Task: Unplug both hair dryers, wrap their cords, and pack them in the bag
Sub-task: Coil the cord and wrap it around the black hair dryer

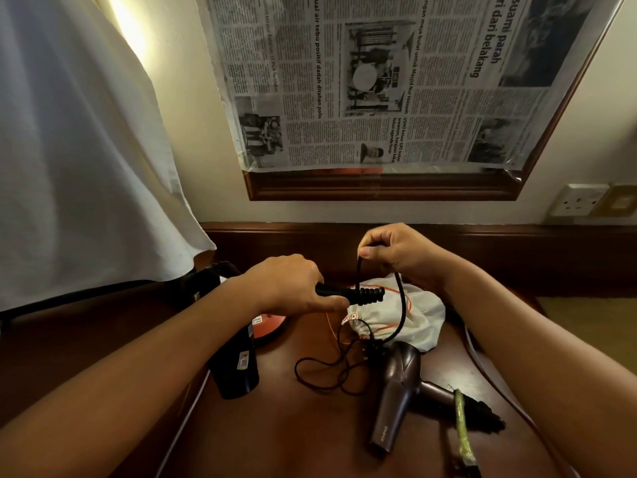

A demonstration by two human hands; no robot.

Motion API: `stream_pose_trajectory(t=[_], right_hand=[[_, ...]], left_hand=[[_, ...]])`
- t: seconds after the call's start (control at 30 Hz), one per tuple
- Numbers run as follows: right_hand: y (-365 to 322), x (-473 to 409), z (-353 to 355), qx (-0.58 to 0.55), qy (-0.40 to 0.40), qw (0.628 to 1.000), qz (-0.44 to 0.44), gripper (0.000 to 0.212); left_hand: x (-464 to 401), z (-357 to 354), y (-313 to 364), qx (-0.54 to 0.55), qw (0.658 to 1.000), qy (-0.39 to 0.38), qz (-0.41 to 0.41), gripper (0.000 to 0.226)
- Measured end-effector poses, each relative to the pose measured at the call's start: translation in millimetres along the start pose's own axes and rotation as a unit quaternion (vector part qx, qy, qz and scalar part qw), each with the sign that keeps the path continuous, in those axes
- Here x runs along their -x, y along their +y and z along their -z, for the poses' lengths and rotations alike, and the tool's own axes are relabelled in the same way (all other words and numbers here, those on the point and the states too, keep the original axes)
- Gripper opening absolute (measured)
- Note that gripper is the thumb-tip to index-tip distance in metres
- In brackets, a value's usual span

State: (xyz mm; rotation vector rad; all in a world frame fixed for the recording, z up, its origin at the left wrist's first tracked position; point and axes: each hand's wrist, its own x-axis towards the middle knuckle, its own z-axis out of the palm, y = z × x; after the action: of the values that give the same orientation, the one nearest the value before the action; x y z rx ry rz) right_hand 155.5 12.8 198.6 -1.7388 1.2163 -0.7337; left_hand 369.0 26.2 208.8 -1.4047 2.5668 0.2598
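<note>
From the head camera, the black hair dryer [238, 343] is the thing to watch, and every place here is told from it. It hangs with its fat barrel pointing down at the bench [282, 426], and its handle [351, 293] sticks out sideways to the right, lying flat across the view.

The left hand [293, 288] is right on that handle, and its fingers [324, 303] curl tight around it. The right hand [396, 251] is up and to the right of the handle, just above its far end. Its fingers [370, 252] pinch the black cord [400, 298] and hold it up. From there one part of the cord drops to the handle and another part hangs down in a long loop. A few turns already sit around the handle, so I think the wrapping is part done. The right hand is the one that must carry the cord around the handle, and the left wrist stays level to keep the handle flat.

To the right of the black dryer lies the white bag [413, 319], just behind the brown hair dryer [400, 391]. That one lies flat on the bench with its thin cord [327, 370] loose beside it.
</note>
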Motion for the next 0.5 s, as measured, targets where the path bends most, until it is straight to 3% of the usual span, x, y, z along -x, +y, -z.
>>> stream_pose_trajectory(t=[0.27,0.5], right_hand=[[-13,12,-9,0.168,0.045,0.981,0.088,0.011],[-4,25,-27,0.207,0.096,0.964,0.138,0.009]], left_hand=[[-11,-14,-11,0.022,0.998,-0.017,0.048,0.065],[-18,-14,-13,0.005,0.997,0.017,0.076,0.067]])
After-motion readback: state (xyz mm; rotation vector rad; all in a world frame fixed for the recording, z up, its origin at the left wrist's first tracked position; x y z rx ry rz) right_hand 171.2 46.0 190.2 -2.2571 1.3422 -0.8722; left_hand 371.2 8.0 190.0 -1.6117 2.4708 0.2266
